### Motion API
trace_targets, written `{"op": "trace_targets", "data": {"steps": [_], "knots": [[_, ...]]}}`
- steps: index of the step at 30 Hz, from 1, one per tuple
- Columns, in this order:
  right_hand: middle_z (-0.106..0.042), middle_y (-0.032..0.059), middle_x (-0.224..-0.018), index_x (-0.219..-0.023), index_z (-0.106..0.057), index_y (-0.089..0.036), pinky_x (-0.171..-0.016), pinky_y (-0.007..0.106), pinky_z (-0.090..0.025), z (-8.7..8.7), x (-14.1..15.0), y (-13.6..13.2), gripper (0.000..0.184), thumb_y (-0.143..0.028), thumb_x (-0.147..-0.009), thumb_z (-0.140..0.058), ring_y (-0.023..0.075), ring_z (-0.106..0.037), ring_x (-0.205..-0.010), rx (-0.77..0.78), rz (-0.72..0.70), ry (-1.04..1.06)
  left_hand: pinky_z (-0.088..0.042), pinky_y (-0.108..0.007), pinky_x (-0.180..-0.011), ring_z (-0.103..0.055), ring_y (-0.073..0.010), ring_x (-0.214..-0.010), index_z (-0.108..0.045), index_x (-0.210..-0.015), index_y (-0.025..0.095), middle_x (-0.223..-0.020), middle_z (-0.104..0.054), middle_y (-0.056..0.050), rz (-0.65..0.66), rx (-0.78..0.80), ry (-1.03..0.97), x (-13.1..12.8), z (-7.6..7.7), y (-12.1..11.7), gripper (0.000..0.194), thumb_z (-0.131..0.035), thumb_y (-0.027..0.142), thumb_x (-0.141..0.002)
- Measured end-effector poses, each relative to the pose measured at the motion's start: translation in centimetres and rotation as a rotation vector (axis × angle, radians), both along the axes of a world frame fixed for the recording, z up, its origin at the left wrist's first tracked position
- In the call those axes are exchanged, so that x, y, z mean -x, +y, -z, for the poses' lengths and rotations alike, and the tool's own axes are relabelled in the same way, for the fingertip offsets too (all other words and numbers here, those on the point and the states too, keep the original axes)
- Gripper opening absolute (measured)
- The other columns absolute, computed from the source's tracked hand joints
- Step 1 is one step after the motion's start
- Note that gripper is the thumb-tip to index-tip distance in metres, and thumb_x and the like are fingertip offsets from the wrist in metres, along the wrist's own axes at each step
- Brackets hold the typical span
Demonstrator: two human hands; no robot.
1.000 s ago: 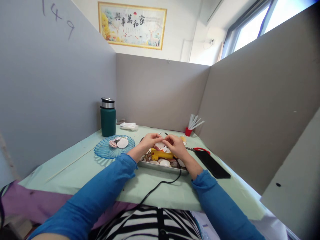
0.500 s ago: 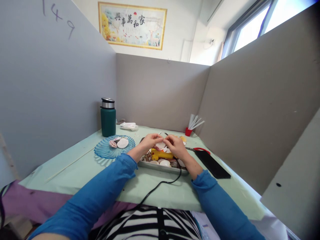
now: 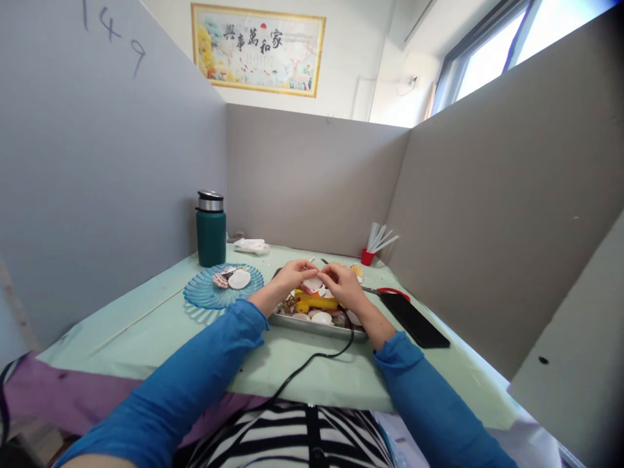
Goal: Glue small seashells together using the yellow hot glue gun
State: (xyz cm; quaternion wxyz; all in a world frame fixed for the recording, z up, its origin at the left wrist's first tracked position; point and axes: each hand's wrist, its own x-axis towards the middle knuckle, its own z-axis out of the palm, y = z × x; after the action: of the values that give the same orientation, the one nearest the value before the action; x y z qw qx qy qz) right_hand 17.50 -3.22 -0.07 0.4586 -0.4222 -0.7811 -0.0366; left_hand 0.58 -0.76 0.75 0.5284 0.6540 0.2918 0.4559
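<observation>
Over the metal tray (image 3: 312,327), my left hand (image 3: 294,278) and my right hand (image 3: 342,286) meet at the fingertips. Both pinch a whitish seashell (image 3: 312,284) between them; the fingers cover part of it. Below them a yellow hot glue gun (image 3: 316,302) lies across the tray on top of several shells (image 3: 322,318). Its black cord (image 3: 312,357) runs over the tray's front edge toward my body. To the left, a blue glass plate (image 3: 197,292) bears a white round piece (image 3: 239,279) and a ribbed pinkish shell (image 3: 220,281).
A green bottle (image 3: 211,237) stands behind the plate, near a white packet (image 3: 251,246). At the right are a red cup (image 3: 368,257) of white glue sticks (image 3: 379,238), red-handled scissors (image 3: 394,292) and a black phone (image 3: 414,321). Grey partitions (image 3: 316,179) enclose the table.
</observation>
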Motion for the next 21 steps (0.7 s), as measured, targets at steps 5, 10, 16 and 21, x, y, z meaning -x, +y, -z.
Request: {"op": "trace_targets", "data": {"steps": [5, 10, 16, 21], "knots": [[-0.06, -0.0004, -0.063, -0.073, -0.06, -0.018, -0.055, 0.023, -0.036, -0.02, 0.04, -0.05, 0.024, -0.037, -0.085, -0.054, 0.0116, -0.051, -0.056, 0.007, -0.015, 0.0, -0.052, -0.022, -0.048, -0.058, -0.0113, -0.064, -0.061, -0.081, 0.011, -0.076, -0.056, -0.003, -0.002, 0.008, 0.02, 0.1, 0.14, 0.18, 0.03, -0.073, 0.036, -0.067], [-0.061, 0.0002, -0.063, -0.073, -0.061, -0.018, -0.056, 0.023, -0.037, -0.07, 0.04, -0.1, 0.023, -0.037, -0.085, -0.055, 0.0122, -0.052, -0.057, -0.006, -0.012, 0.015, -0.053, -0.022, -0.05, -0.058, -0.0113, -0.066, -0.063, -0.081, 0.011, -0.077, -0.056, -0.003, 0.016, 0.012, 0.008, 0.1, 0.21, 0.26, 0.03, -0.073, 0.036, -0.067], [-0.062, 0.0008, -0.064, -0.075, -0.061, -0.018, -0.056, 0.023, -0.038, 0.03, 0.0, 0.01, 0.024, -0.039, -0.085, -0.055, 0.0125, -0.053, -0.057, -0.005, -0.001, 0.026, -0.054, -0.023, -0.053, -0.056, -0.0094, -0.063, -0.064, -0.082, 0.011, -0.077, -0.055, -0.002, 0.03, 0.025, -0.015, 0.0, 0.18, 0.17, 0.028, -0.073, 0.035, -0.068], [-0.062, 0.0007, -0.066, -0.081, -0.061, -0.018, -0.057, 0.023, -0.039, 0.01, 0.04, 0.0, 0.021, -0.038, -0.085, -0.055, 0.0126, -0.054, -0.058, 0.01, -0.022, 0.061, -0.055, -0.025, -0.052, -0.058, -0.0104, -0.063, -0.061, -0.086, 0.012, -0.076, -0.055, -0.002, 0.011, 0.066, -0.036, -0.15, 0.05, 0.1, 0.024, -0.07, 0.03, -0.072]]}}
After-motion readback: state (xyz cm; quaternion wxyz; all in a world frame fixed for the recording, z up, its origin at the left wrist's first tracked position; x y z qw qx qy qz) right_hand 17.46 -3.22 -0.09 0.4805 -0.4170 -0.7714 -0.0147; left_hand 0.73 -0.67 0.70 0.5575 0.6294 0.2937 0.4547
